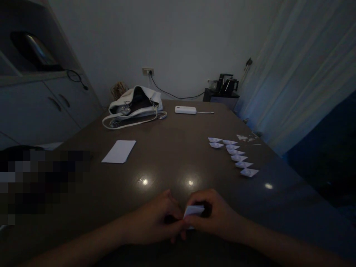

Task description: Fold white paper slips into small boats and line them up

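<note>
Folded paper, white and layered, pinched in the right grip; left grip too hidden to tell

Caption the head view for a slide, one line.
Right hand holding folded paper, left hand close beside it; small paper boats ahead right, white paper stack ahead left.

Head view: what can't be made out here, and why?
All in the head view:
- Lower part of the folded paper, covered by the right hand.
- Whether the left hand grips it too: the overlapping hands hide the contact.
- Inside of the white bag, lost in shadow.
- Whatever lies behind the pixelated patch at the left.
- Both elbows, cut off by the picture's edge.
- Details of the pale scraps, too small and dim.
</note>
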The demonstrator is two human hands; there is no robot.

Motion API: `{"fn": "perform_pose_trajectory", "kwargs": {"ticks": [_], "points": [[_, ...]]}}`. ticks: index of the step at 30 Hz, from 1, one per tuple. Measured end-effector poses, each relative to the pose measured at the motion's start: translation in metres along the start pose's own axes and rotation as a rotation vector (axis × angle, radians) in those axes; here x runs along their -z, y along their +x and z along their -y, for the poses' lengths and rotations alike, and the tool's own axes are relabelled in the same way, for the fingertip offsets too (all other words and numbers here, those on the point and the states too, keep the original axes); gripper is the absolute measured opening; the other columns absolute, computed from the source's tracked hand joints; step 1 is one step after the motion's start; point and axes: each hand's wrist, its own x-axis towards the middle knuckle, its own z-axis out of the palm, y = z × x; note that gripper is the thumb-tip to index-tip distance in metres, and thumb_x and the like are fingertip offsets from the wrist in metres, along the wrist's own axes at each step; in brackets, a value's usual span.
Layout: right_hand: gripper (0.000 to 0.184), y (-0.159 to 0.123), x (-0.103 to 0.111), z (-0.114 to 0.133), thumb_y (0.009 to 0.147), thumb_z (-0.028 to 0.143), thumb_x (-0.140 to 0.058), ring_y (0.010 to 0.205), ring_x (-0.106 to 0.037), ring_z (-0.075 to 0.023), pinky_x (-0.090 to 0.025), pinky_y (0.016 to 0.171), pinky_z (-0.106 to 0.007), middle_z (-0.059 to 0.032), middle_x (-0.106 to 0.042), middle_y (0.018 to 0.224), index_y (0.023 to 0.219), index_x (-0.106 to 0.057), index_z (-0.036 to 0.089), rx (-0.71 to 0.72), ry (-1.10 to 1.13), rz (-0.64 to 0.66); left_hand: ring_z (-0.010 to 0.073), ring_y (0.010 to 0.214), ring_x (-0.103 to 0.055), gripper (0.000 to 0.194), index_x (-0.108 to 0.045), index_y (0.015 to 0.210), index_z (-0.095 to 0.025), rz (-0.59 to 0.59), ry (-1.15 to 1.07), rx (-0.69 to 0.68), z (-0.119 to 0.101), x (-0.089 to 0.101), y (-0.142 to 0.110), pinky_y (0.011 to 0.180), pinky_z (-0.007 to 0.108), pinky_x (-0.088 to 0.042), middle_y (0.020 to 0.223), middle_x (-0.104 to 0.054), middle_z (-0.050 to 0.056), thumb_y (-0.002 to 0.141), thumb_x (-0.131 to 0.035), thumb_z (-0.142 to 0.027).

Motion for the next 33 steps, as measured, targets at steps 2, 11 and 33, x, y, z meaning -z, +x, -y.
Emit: {"fn": "perform_pose_trajectory", "kwargs": {"ticks": [2, 11, 33], "points": [[0.012, 0.0, -0.001, 0.0, 0.074, 0.026, -0.068, 0.055, -0.052, -0.0091, -0.037, 0.05, -0.018, 0.0019, -0.059, 0.061, 0.07, -0.065, 0.014, 0.034, -0.05, -0.005, 0.0124, 0.071, -0.064, 0.024, -0.068, 0.077, -0.018, 0.042, 0.069, -0.007, -0.002, 0.0, 0.001, 0.101, 0.037, -0.03, 0.068, -0.069, -0.001, 0.092, -0.051, -0.025], [0.011, 0.0, 0.001, 0.002, 0.076, 0.024, -0.065, 0.051, -0.045, -0.0075, -0.033, 0.047, -0.018, 0.0032, -0.054, 0.058, 0.07, -0.065, 0.014, 0.035, 0.014, -0.014, 0.0139, 0.076, -0.063, 0.023, -0.065, 0.071, -0.017, 0.023, -0.042, 0.024, 0.0, 0.003, -0.001, 0.099, 0.039, -0.033, 0.071, -0.067, -0.001, 0.089, -0.054, -0.024], [0.038, 0.002, 0.01, 0.0, 0.094, 0.044, -0.04, 0.059, -0.044, -0.0097, -0.034, 0.053, -0.021, 0.0012, -0.049, 0.065, 0.078, -0.059, 0.015, 0.048, 0.064, 0.006, 0.0133, 0.071, -0.059, 0.027, -0.066, 0.062, -0.019, 0.048, 0.019, -0.049, 0.002, 0.009, -0.005, 0.088, 0.028, -0.037, 0.054, -0.061, -0.003, 0.087, -0.058, -0.024]]}}
